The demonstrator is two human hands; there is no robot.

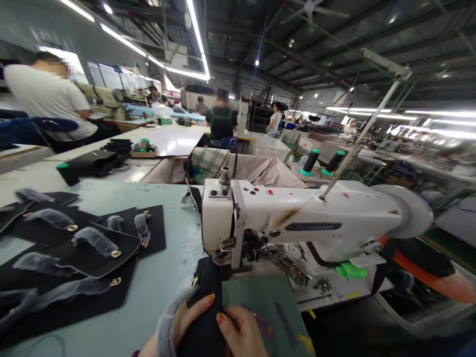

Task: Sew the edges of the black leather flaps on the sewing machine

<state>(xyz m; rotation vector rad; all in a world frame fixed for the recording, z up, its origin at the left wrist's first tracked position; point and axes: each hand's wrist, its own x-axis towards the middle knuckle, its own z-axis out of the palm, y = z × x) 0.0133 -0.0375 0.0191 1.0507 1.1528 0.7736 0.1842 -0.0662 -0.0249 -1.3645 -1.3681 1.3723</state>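
A black leather-like panel (206, 283) lies at the front end of a white sewing machine (256, 210), its far edge near the needle area. My left hand (191, 312) grips the panel's left side, thumb on top. A handle wrapped in clear plastic (167, 317) passes over this hand and joins the panel at a gold buckle (193, 282). On the right edge, my right hand (240, 329) pinches the panel with its thumb on top. The fingers beneath are partly hidden. The needle and the stitching point cannot be made out.
Several black panels (107, 243) with plastic-wrapped handles overlap on the pale green tabletop (176, 228) to the left. Black thread cones (310, 161) stand behind the machine. A thread stand pole (364, 136) rises at the right. A person in a white shirt (48, 99) sits far left.
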